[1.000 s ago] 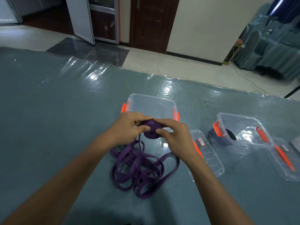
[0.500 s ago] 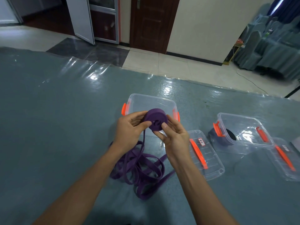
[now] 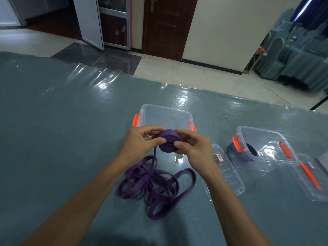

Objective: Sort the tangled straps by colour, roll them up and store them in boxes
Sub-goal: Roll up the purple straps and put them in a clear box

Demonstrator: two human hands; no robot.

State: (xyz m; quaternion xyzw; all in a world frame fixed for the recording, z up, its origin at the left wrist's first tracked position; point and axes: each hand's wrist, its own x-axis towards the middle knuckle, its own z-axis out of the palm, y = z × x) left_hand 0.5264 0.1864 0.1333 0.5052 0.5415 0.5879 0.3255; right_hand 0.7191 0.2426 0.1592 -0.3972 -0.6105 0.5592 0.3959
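Grey-blue table under clear film [image 3: 53, 139].

Open clear plastic box with orange latches [image 3: 165, 118] stands toward the far edge, mouth up, just behind the hands. It is probably placed there to receive the roll.

Loose purple webbing strap [image 3: 152, 189] lies in tangled loops toward the near edge. One run rises to the roll.

Left hand [image 3: 140, 144] and right hand [image 3: 195, 150] each pinch the purple strap roll [image 3: 168, 137], lifted off the table before the box. The grip likely keeps the winding tight.

Roll: compact disc with a spiral face.
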